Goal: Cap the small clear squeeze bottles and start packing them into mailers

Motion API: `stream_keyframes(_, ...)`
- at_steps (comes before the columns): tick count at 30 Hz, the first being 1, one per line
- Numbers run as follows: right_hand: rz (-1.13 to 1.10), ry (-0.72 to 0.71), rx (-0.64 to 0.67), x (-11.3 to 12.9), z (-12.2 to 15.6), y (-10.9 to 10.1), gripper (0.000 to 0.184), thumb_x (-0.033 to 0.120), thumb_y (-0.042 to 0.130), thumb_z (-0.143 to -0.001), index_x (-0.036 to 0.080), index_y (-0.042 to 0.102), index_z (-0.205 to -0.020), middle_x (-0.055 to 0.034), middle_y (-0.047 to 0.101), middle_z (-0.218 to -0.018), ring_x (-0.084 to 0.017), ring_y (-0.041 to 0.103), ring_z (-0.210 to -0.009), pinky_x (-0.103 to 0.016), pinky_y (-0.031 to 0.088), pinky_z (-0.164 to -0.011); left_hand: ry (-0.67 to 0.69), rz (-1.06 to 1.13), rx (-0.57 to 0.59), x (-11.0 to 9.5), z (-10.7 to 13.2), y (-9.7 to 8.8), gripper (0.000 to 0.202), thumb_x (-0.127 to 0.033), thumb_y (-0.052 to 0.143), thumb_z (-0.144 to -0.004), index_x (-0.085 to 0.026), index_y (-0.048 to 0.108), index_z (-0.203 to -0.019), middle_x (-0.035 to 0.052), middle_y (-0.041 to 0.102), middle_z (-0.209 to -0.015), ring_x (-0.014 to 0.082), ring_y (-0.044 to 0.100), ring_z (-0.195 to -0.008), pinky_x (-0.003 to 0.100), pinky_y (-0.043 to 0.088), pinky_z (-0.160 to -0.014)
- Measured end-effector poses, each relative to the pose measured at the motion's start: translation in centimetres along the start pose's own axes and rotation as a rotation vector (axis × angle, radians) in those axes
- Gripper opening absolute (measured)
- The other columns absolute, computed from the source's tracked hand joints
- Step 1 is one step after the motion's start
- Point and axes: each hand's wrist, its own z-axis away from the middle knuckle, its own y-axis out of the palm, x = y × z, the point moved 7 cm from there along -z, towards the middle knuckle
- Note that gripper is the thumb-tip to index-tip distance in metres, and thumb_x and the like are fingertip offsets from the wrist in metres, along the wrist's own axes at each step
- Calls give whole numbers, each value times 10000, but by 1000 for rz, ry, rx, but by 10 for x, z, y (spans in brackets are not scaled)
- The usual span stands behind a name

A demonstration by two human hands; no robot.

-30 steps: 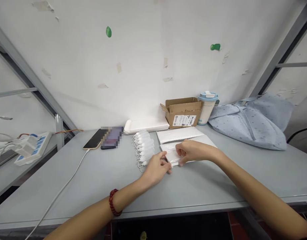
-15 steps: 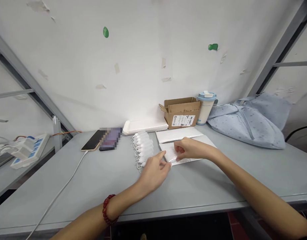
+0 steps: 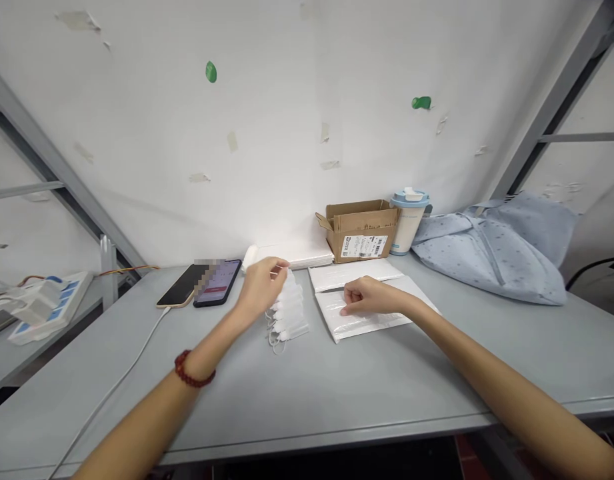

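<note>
Several small white tubes [image 3: 291, 313] with looped cords lie in a row on the desk. My left hand [image 3: 261, 288] is over the far end of this row, fingers reaching over the tubes and slightly apart; I see nothing held in it. On the right lies a white padded envelope [image 3: 381, 323], its flap [image 3: 357, 272] folded out toward the wall and a dark slit showing at its mouth. My right hand [image 3: 369, 295] rests on the envelope near that slit, with fingers curled and thumb low. Whatever those fingers may grip is hidden.
A stack of white envelopes [image 3: 301, 253] lies against the wall, beside an open cardboard box [image 3: 361, 230] and a lidded cup [image 3: 407, 227]. A pale blue cloth bag [image 3: 491, 260] slumps at right. Two phones [image 3: 219, 283], one on a white cable [image 3: 121, 380], lie at left.
My left hand has moved from the envelope's near corner, away and left, to the far end of the tubes. My right hand stays on the envelope, its fingers curled more tightly.
</note>
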Motion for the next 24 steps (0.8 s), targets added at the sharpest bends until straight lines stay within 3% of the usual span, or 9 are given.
stream_keyframes(2,20,10,-26,-2,-2,0,341,501,598,-681,173,520,-639,37,503,-589,-89,421,-544,-206,284,-481,96,-242,69,14,-26,3,246,-187,428,-786,-149,655,-875,60,691,-908,172,629,-821,257,477,-750)
stream_keyframes(5,80,37,-65,0,-4,-1,327,490,581,-696,179,514,-624,34,508,-576,-93,426,-542,-206,275,-482,143,-313,164,34,-58,13,221,-180,469,-758,-138,679,-812,76,699,-876,194,625,-824,271,459,-770)
stream_keyframes(9,153,87,-116,1,-5,-2,319,478,578,-699,186,500,-599,22,534,-583,-104,450,-551,-210,273,-482,207,-365,281,40,-81,36,191,-227,558,-719,-143,699,-818,77,702,-876,204,620,-839,261,449,-768)
stream_keyframes(16,203,87,-154,0,-7,-1,326,499,566,-725,193,532,-619,4,603,-630,-127,516,-596,-218,295,-510,243,-463,378,32,-98,70,176,-169,559,-673,-154,714,-756,69,705,-800,185,618,-751,242,452,-690)
stream_keyframes(24,272,61,-202,2,-6,2,286,453,550,-764,197,520,-641,-1,623,-659,-134,527,-601,-223,276,-503,284,-635,343,21,-93,68,201,-125,501,-692,-137,687,-767,124,669,-867,231,607,-807,270,436,-662)
